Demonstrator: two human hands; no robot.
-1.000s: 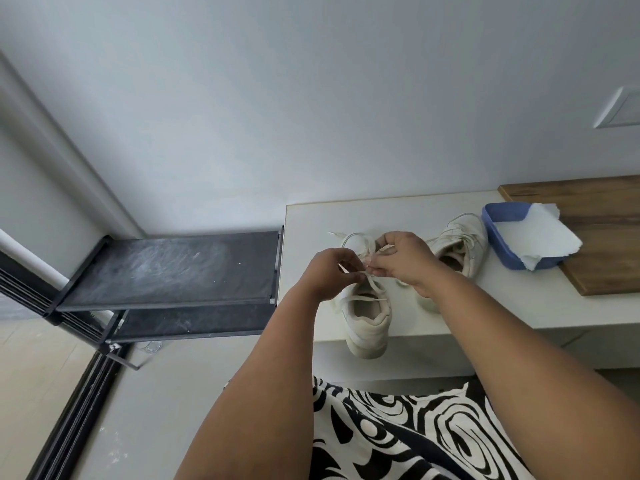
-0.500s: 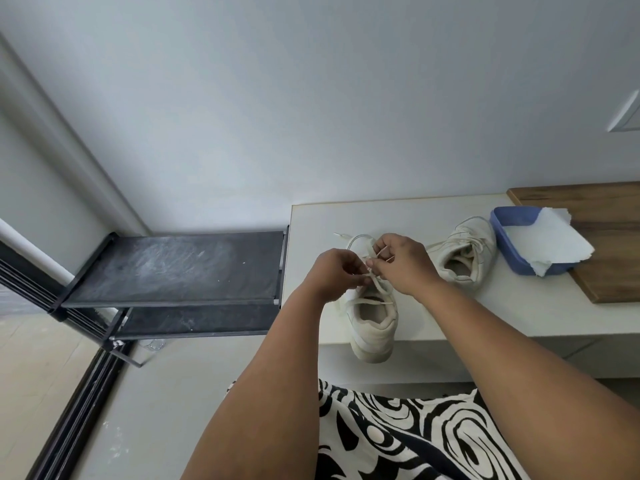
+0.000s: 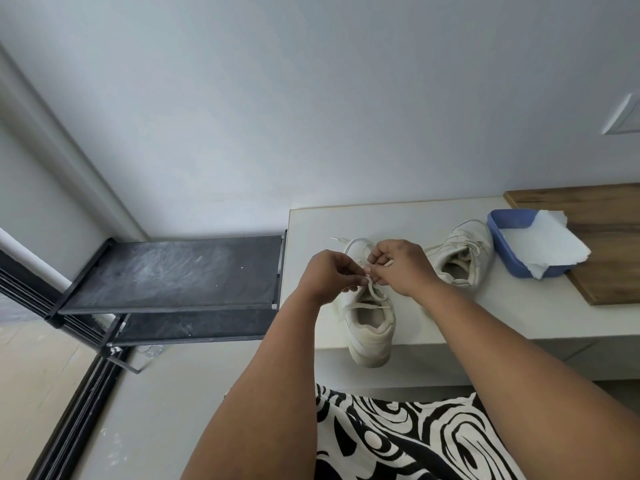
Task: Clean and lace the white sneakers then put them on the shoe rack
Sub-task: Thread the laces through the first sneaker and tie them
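Observation:
A white sneaker stands on the white bench, its heel jutting over the front edge toward me. Above its tongue my left hand and my right hand meet, each pinching the shoe's white lace. A loop and a lace end lie past my fingers. The second white sneaker sits laced to the right, beyond my right wrist. A black two-shelf shoe rack stands left of the bench with nothing on it.
A blue tub with a white paper towel draped over it sits right of the second sneaker, partly on a wooden board. Black-and-white patterned fabric covers my lap. A dark sliding-door track runs along the floor at left.
Both hands stay at the lace above the sneaker's tongue, fingers shifting slightly. The camera has tilted a little, moving everything slightly right in view.

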